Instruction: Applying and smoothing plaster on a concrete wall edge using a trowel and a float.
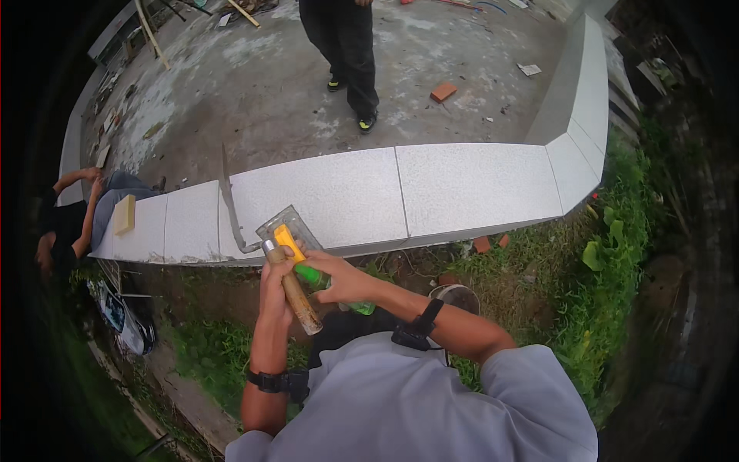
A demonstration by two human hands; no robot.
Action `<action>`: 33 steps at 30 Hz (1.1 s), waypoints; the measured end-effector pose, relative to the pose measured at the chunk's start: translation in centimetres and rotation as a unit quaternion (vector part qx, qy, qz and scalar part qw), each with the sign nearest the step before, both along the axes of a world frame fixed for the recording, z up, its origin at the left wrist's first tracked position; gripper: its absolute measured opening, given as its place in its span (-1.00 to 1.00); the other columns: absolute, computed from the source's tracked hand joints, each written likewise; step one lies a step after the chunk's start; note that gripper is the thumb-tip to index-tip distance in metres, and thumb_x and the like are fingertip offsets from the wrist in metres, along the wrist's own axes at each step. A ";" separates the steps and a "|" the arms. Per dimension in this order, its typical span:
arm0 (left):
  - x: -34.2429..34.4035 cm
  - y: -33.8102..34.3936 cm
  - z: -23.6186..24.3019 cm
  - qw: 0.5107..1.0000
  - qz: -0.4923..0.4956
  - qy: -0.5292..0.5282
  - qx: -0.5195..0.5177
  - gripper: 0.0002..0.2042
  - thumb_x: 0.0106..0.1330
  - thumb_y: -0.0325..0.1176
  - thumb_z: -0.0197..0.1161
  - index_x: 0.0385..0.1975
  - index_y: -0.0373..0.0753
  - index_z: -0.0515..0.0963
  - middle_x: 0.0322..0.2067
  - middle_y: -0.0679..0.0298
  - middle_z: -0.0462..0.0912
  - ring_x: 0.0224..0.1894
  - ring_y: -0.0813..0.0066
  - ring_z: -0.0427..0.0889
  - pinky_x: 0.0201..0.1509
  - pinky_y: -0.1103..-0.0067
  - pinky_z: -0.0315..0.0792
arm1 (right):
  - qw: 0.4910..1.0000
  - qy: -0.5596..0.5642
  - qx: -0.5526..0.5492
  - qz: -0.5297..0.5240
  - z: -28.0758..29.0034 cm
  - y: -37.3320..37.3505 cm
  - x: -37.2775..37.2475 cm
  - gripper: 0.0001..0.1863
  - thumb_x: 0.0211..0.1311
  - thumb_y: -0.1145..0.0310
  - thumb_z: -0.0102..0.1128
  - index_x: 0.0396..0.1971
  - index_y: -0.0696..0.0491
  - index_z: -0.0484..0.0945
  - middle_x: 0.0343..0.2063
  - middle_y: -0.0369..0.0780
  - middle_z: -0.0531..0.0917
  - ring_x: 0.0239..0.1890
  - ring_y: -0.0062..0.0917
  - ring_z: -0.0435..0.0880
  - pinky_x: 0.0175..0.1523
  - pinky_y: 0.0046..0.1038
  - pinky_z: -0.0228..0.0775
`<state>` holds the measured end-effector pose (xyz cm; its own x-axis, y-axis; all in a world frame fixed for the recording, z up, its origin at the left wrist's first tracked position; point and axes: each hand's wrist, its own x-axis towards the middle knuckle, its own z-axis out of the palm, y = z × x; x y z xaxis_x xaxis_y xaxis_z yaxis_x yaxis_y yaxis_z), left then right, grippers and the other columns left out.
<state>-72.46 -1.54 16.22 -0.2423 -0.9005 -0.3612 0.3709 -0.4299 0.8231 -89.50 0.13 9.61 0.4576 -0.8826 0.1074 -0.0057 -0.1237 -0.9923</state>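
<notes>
My left hand is closed around a wooden handle with a metal cap, held upright in front of my chest. Touching it, my right hand grips a green-handled tool whose yellow part meets a grey rectangular metal blade. Both tools sit just in front of the grey tiled wall top that runs across the view.
A thin metal bar and a yellow block lie on the wall top. One person leans on the wall at the left; another stands on the concrete slab beyond. A brick lies there. Grass and a bucket are below.
</notes>
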 end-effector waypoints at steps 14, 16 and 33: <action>-20.4 5.1 -3.2 0.901 -0.422 -0.096 -0.026 -0.76 0.20 -0.47 0.12 -0.15 -0.37 0.38 -0.08 0.07 0.52 -0.11 0.36 0.57 -0.03 0.47 0.50 | 0.830 0.102 0.090 -0.541 -2.1 22.8 -14.5 -0.37 -0.12 0.41 0.32 0.10 0.16 0.49 0.01 -0.04 0.51 0.07 -0.20 0.53 0.17 -0.33 0.37; -22.8 6.8 -5.3 0.849 -0.503 -0.154 -0.036 -0.82 0.18 -0.48 0.13 -0.23 -0.26 0.36 -0.35 0.22 0.52 -0.45 0.49 0.56 -0.42 0.60 0.45 | 0.768 0.111 0.123 -0.618 -5.1 28.6 -15.9 -0.40 -0.12 0.43 0.31 0.07 0.15 0.51 -0.02 -0.05 0.52 0.04 -0.21 0.54 0.16 -0.35 0.36; -30.9 22.6 -63.0 0.532 -0.688 -0.465 -0.168 -0.68 0.05 -0.26 0.27 -0.26 -0.33 0.48 -0.39 -0.11 0.63 -0.25 -0.19 0.60 -0.16 0.18 0.45 | 0.478 -0.217 0.358 -0.772 -48.0 46.6 -21.5 -0.45 -0.01 0.64 0.22 0.08 0.07 0.49 -0.36 -0.31 0.57 -0.34 -0.64 0.56 -0.24 -0.54 0.43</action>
<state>-103.32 21.07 -46.74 -0.6118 -0.1543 -0.7758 -0.7392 0.4607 0.4913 -110.96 46.73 -38.38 -0.7278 -0.0137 -0.6856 0.6834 0.0673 -0.7269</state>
